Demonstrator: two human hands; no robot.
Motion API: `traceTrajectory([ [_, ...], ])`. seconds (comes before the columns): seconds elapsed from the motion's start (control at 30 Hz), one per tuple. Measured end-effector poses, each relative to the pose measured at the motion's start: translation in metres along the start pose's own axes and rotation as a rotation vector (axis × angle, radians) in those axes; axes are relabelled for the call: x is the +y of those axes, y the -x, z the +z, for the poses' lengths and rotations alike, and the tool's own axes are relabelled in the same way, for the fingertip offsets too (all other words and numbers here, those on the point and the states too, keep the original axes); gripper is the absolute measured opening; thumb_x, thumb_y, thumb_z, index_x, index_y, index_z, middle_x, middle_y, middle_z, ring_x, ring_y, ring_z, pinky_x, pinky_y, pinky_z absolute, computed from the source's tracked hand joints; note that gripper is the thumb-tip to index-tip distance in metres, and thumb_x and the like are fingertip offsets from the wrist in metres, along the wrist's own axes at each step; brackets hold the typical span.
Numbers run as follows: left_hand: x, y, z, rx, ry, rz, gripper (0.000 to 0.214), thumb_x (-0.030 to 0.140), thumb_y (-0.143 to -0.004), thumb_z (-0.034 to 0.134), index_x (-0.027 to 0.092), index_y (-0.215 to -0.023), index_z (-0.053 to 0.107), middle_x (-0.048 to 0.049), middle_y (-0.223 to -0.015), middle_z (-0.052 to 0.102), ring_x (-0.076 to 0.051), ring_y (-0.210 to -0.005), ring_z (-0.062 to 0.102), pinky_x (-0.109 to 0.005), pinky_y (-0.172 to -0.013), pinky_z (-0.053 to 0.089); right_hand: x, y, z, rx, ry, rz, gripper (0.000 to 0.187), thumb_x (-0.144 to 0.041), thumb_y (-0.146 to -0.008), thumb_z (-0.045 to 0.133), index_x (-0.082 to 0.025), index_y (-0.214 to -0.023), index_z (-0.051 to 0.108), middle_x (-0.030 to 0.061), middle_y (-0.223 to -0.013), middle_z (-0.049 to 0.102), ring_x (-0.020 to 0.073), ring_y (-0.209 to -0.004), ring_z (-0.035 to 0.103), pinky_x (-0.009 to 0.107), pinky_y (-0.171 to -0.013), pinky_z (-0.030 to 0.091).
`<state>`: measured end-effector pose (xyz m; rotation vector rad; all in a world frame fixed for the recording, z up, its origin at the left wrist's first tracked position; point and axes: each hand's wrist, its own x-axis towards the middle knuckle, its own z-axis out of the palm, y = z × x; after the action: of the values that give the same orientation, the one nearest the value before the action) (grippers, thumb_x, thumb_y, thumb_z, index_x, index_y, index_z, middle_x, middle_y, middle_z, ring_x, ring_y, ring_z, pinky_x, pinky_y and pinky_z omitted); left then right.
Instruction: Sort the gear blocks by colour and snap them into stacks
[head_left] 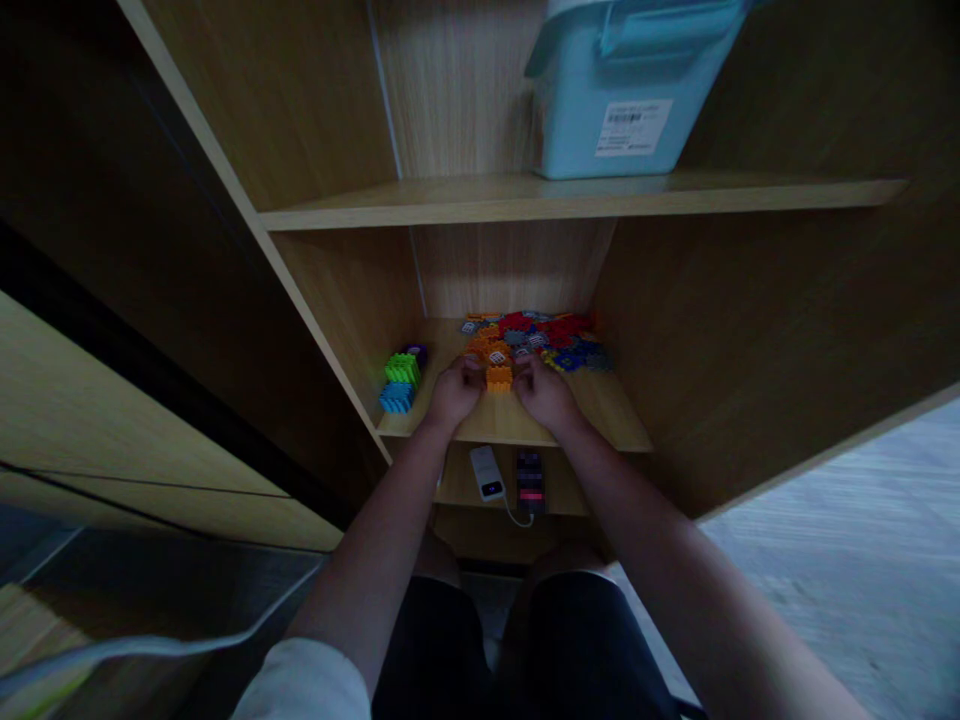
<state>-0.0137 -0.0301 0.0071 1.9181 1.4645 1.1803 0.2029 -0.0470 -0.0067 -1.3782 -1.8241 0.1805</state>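
Note:
A small stack of orange interlocking plastic pieces point(499, 379) stands near the front of the middle shelf, between my two hands. My left hand point(456, 392) is close by its left side, with the fingers curled inward. On its right side my right hand point(549, 394) has its fingers bent toward the stack too. Whether the fingertips touch the stack, or hold a small piece, is too dim to tell. Behind lies a loose pile of notched pieces, with orange ones point(486, 343) nearest the stack, then red point(564, 329) and blue point(571, 358) ones.
Blue point(397, 397), green point(403, 369) and purple point(416, 354) stacks line the shelf's left side. A light blue bin point(622, 100) sits on the upper shelf point(465, 203). Below are a white power bank point(487, 472) and a phone point(530, 482), joined by a cable.

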Motion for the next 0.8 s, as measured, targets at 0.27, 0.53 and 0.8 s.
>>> traceTrajectory([
  [0.27,0.009,0.001,0.004,0.032,-0.408,0.018,0.047,0.017,-0.094,0.062,0.016,-0.141,0.068,-0.0169,-0.148,0.067,-0.034,-0.142,0.059,-0.048,-0.123,0.043,0.0,0.0,-0.002,0.019,0.05,0.037,0.037,-0.018,-0.093,0.055,-0.019,-0.129,0.064,0.0089,-0.095,0.08,0.0279,-0.087,0.076,0.036,-0.084,0.057],
  [0.53,0.013,0.008,0.007,0.058,-0.591,-0.062,0.035,0.029,-0.097,0.061,0.013,-0.124,0.077,-0.0247,-0.132,0.069,-0.043,-0.129,0.06,-0.056,-0.108,0.047,0.002,0.0,0.001,0.034,0.076,0.002,0.033,-0.019,-0.094,0.055,-0.018,-0.125,0.066,0.0111,-0.102,0.08,0.0288,-0.091,0.075,0.038,-0.088,0.056],
  [0.8,0.018,0.009,0.008,0.113,-0.602,-0.085,0.036,0.037,-0.096,0.063,0.008,-0.115,0.074,-0.0283,-0.122,0.071,-0.046,-0.123,0.063,-0.056,-0.101,0.05,0.005,-0.001,0.003,0.043,0.073,-0.021,0.028,-0.024,-0.096,0.056,-0.02,-0.121,0.067,0.0088,-0.095,0.08,0.0266,-0.083,0.073,0.036,-0.083,0.056],
])
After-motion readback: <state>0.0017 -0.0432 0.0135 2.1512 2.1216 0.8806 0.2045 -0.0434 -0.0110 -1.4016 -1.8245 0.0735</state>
